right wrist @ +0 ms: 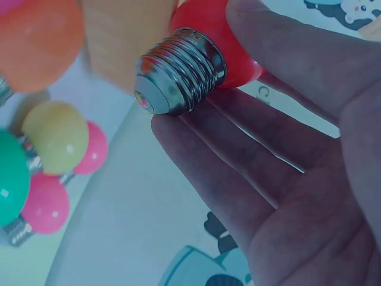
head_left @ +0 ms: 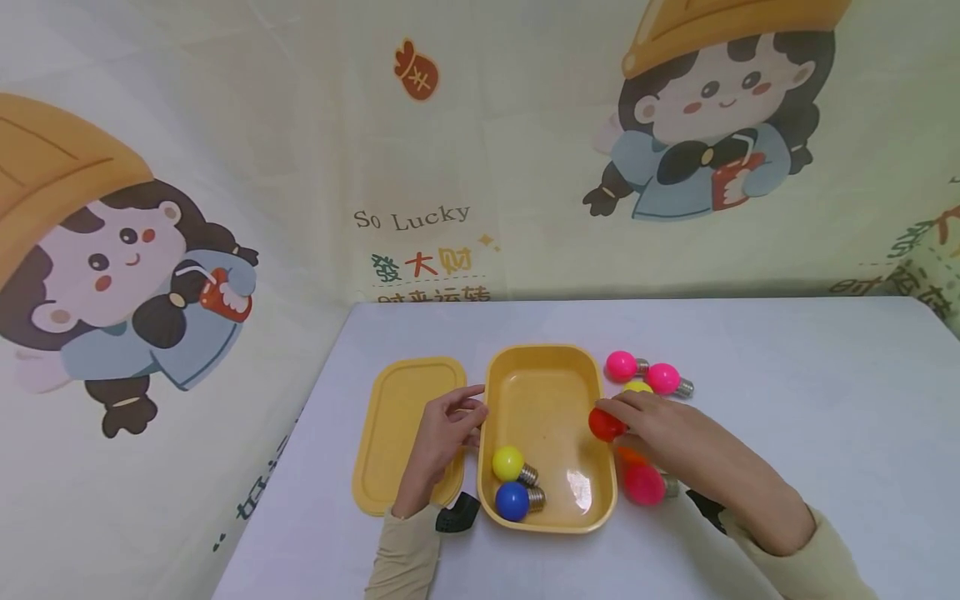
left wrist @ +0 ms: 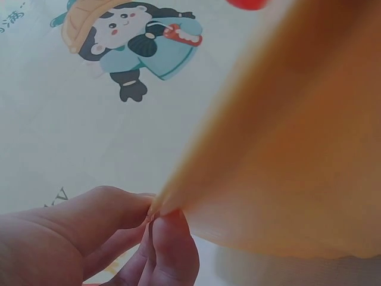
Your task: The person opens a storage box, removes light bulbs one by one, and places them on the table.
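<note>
My right hand (head_left: 663, 423) holds a red light bulb (head_left: 604, 424) over the right rim of a yellow plastic box (head_left: 551, 400). In the right wrist view the thumb presses on the bulb's red globe, and fingers lie under its silver screw base (right wrist: 181, 71). At the box's left side, my left hand (head_left: 447, 425) pinches the rim between thumb and fingers, as the left wrist view shows. A yellow bulb (head_left: 508, 463) and a blue bulb (head_left: 513, 502) lie inside, in the near left corner, bases pointing right.
A flat yellow lid (head_left: 408, 408) lies left of the box, partly behind my left hand. Right of the box are two pink bulbs (head_left: 621, 366), a yellow bulb (head_left: 638, 387), an orange bulb (head_left: 630, 456) and a pinkish-red bulb (head_left: 645, 485). A green bulb (right wrist: 12, 179) shows in the right wrist view.
</note>
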`<state>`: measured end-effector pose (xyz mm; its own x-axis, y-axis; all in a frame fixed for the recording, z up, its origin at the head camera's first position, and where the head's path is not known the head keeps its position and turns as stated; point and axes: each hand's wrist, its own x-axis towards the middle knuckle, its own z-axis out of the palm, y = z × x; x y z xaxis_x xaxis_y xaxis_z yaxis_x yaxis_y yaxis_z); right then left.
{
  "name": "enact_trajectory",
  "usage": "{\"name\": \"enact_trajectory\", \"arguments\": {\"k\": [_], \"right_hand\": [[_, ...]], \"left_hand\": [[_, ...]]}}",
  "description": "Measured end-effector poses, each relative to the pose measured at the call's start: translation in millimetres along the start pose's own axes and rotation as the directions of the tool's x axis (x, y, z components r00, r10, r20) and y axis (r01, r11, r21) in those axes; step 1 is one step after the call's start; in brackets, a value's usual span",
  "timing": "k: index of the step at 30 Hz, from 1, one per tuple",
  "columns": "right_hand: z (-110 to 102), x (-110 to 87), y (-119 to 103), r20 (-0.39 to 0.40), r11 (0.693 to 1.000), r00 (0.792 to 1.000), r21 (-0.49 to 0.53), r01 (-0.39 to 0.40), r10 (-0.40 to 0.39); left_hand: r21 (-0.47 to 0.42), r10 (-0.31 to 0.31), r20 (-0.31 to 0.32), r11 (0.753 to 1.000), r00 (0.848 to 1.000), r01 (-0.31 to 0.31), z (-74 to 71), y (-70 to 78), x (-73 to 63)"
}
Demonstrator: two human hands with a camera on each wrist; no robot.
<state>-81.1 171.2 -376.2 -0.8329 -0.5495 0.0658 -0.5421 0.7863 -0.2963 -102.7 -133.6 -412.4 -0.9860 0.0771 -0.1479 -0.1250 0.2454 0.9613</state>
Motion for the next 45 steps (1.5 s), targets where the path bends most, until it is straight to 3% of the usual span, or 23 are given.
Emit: {"name": "enact_trajectory", "arguments": {"k": [6, 17, 25, 38, 45], "right_hand": [[-1.6, -14.3, 9.6, -0.022, 1.0, 1.0, -0.009, -0.01, 0.009], [3.2, -38.0, 28.2, -0.138, 0.999, 0.99, -0.03, 0.026, -0.029], [9.3, -48.5, 36.1, -0.086, 0.997, 0.995, -0.042, -0.061, 0.058], [21.4, -59.7, 46.8, -0.02, 0.995, 0.995, -0.004, -0.098, 0.098], [24.9, -61.2, 49.2, 0.038, 0.986, 0.986, -0.003, -0.164, 0.164]], "left_hand": [[-0.001, 0.001, -0.004, 1.0, 1.0, -0.001, 0.5, -0.4, -0.2], [0.003, 0.004, -0.011, 1.0, 1.0, -0.004, 1.0, -1.2, -0.9], [0.002, -0.001, -0.009, 1.0, 1.0, 0.001, 1.8, -1.7, -0.1], [-0.002, -0.002, -0.01, 1.0, 1.0, 0.002, 2.1, -2.9, 0.0], [-0.013, -0.003, -0.001, 1.0, 1.0, 0.003, 0.8, -3.7, 0.5]]}}
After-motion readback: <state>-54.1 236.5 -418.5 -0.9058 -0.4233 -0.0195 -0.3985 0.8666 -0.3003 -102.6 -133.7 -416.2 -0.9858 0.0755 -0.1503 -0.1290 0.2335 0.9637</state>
